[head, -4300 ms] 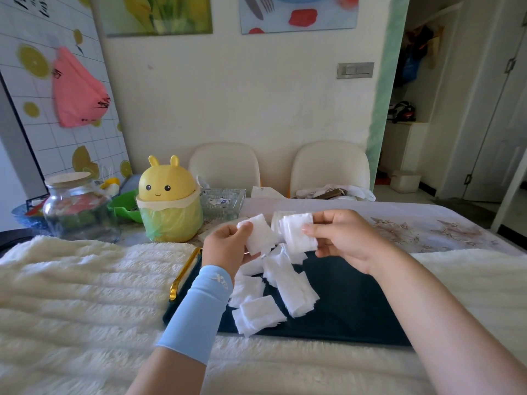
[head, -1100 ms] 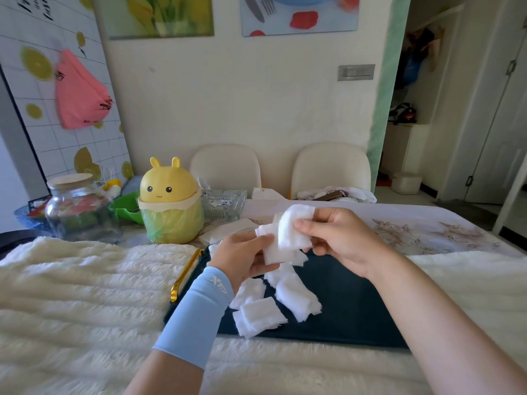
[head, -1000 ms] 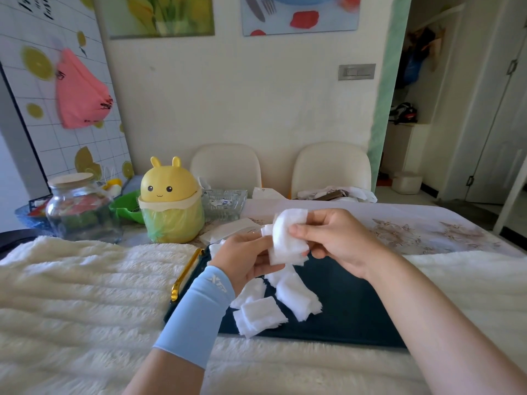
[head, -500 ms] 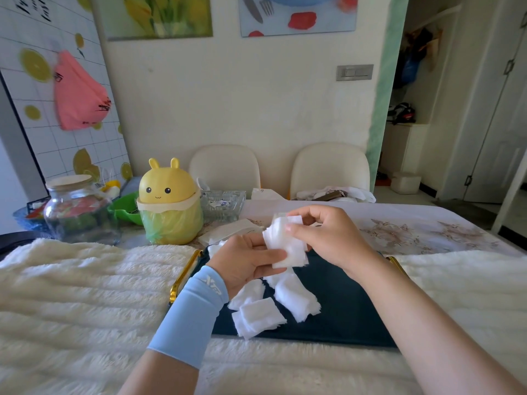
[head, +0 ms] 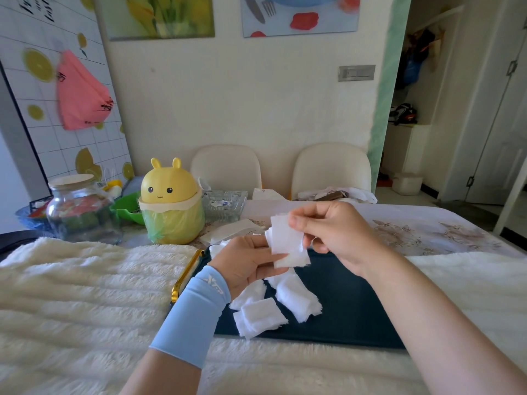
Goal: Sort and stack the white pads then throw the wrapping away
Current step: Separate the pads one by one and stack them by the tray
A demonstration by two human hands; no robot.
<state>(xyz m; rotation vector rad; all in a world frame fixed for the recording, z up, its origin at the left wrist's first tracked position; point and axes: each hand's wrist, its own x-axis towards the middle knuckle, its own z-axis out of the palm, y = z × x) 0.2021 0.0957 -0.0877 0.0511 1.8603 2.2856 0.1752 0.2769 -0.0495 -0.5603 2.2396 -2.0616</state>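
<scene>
The left hand (head: 245, 263) grips a small stack of white pads (head: 288, 248) by its lower left edge, and the right hand (head: 336, 232) pinches the stack's upper right edge. Both hands are raised above a dark tray (head: 350, 309). Several loose pads (head: 262, 315) lie on the tray at six o'clock from the stack. A yellow bunny-shaped bin (head: 171, 206) stands on the worktop (head: 427, 232) at ten o'clock from the hands.

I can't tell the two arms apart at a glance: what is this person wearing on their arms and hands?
The left forearm wears a snug light-blue sleeve ending at the wrist, with a small white logo near that cuff. The right forearm is uncovered. Neither the left hand nor the right hand shows a glove, ring or watch.
</scene>
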